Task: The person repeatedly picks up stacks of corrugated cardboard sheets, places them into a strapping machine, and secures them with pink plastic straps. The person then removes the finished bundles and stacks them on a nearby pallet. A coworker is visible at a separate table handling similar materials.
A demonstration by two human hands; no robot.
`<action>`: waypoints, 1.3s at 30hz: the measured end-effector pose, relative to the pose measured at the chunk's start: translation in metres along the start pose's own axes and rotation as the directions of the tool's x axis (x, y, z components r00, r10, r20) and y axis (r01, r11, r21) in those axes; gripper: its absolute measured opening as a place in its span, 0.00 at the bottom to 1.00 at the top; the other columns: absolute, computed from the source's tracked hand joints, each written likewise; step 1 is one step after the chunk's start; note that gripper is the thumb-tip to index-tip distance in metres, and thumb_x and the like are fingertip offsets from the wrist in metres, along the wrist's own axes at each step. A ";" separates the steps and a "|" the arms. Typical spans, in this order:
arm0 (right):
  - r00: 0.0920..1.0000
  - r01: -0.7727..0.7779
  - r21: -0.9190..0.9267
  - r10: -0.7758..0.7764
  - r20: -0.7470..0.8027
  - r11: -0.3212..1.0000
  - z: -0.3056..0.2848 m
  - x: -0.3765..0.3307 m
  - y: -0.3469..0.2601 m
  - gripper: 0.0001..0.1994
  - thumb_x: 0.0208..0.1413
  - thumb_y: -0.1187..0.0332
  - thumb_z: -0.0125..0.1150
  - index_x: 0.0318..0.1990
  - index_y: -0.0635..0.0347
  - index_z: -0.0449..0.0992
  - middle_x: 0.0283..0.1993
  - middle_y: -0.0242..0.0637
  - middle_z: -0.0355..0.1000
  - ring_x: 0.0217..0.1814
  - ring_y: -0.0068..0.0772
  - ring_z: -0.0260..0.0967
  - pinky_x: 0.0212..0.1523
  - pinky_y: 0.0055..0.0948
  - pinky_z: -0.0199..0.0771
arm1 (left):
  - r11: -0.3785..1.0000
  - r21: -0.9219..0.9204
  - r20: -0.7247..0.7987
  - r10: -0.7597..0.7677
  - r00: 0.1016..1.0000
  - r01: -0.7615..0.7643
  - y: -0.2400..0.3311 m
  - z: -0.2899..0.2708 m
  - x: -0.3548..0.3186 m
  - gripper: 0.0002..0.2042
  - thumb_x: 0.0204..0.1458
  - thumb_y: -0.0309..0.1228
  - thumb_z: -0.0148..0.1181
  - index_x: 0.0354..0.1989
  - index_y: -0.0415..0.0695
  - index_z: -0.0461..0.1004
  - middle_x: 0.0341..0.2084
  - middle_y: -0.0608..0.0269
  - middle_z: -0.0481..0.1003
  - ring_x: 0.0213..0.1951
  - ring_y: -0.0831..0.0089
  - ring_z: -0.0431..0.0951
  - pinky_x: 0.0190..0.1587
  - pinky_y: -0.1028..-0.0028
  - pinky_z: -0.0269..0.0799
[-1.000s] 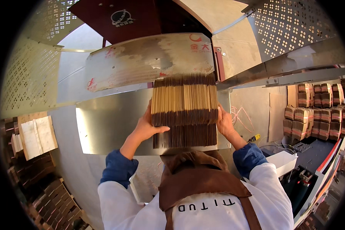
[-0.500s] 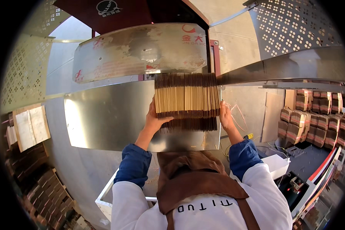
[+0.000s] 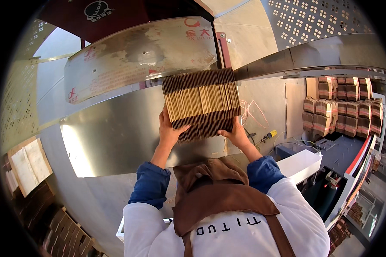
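Observation:
A thick row of flat brown cardboard pieces (image 3: 200,96), packed on edge, stands at the right end of a shiny metal table (image 3: 111,132). My left hand (image 3: 170,128) presses on its left end, the thumb over the near side. At the right near corner, my right hand (image 3: 235,133) grips with its thumb on the front and its fingers hidden along the side. Both hands hold the row between them. Its near lower part shows a darker band of edges below the thumbs.
Behind the table is a slanted, scuffed metal plate (image 3: 141,55) on a dark red machine (image 3: 116,15). A long metal rail (image 3: 309,58) runs off to the right. Strapped cardboard bundles (image 3: 345,109) stand at the right, near a white box (image 3: 299,165). Cardboard stacks (image 3: 68,233) lie lower left.
My right hand has shifted from the row's right side to its near corner, its thumb now on the front. The row looks slightly turned, and the whole view has tilted.

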State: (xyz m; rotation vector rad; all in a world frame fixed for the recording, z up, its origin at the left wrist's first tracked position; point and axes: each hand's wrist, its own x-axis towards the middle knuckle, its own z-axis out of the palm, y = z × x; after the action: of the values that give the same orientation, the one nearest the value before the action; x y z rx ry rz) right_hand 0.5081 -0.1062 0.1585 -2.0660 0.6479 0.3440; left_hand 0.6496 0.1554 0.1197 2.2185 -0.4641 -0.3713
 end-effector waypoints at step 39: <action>0.943 -0.042 -0.155 -0.012 -0.333 0.987 0.022 -0.007 -0.010 0.39 0.42 0.62 0.68 0.57 0.69 0.52 0.45 0.62 0.70 0.46 0.64 0.70 0.45 0.48 0.71 | 0.986 -0.148 -0.080 -0.094 0.992 0.082 0.024 -0.008 -0.001 0.51 0.31 0.31 0.77 0.66 0.48 0.50 0.57 0.54 0.63 0.59 0.52 0.63 0.56 0.57 0.69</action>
State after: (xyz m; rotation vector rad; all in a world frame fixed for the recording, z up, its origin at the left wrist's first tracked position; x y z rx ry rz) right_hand 0.5082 -0.0810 0.1568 -2.2993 0.8621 0.0519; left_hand 0.6476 0.1469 0.1429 2.1091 -0.2838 -0.3424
